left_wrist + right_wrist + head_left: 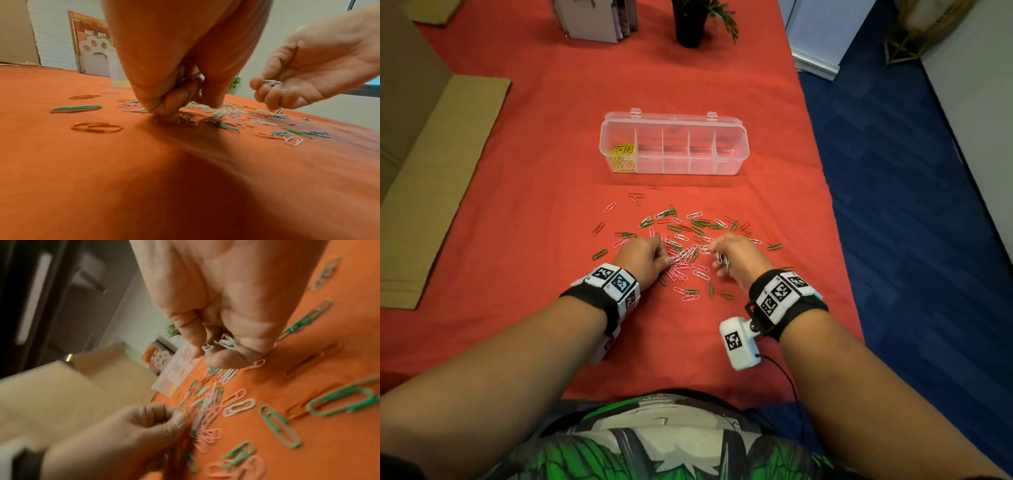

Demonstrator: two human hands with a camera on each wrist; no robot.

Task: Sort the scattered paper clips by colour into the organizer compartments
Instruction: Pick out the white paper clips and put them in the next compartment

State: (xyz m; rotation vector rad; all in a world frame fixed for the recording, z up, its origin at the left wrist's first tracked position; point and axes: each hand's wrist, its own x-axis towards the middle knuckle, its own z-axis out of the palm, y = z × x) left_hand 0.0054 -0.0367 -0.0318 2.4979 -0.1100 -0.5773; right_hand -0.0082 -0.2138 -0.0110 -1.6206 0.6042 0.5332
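Note:
Green, white, pink and red paper clips (681,236) lie scattered on the red cloth in front of a clear organizer (736,150). Its leftmost compartment holds yellow clips (623,157); the other compartments look empty. My left hand (671,260) is down in the pile, fingers curled, pinching a bunch of white clips (220,112) against the cloth. My right hand (717,255) hovers just right of it, a little above the cloth. Its curled fingers and thumb hold several white clips (224,342).
Flattened cardboard (431,192) lies along the table's left side. A black plant pot (690,24) and a box of books (599,20) stand at the far end. The table's right edge drops to blue carpet (893,205).

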